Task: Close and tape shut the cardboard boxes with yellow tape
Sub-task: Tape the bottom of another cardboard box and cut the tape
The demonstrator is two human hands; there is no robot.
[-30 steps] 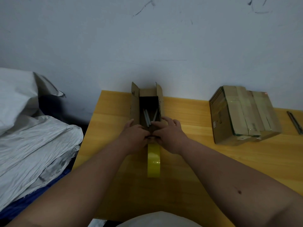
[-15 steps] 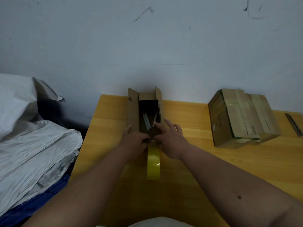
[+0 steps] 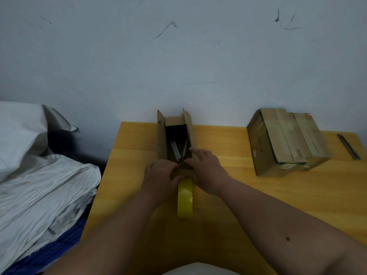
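Observation:
A long narrow cardboard box lies open on the yellow wooden table, its side flaps standing up. Several grey rods lie inside it. Both hands meet at the near end of the box. My left hand curls its fingers over the near flap. The straight fingers of my right hand rest on the right wall. A roll of yellow tape stands on edge just in front of the box, between my wrists. The near end flap is mostly hidden under my hands.
A second cardboard box, closed and wrapped in tape, sits at the back right. A thin dark tool lies beyond it near the right edge. Crumpled grey sheeting is piled left of the table, and the wall stands right behind it.
My left fingers, earlier stretched along the box's left wall, have drawn back and curled at the near end. The right hand stays put, and the tape roll has not moved.

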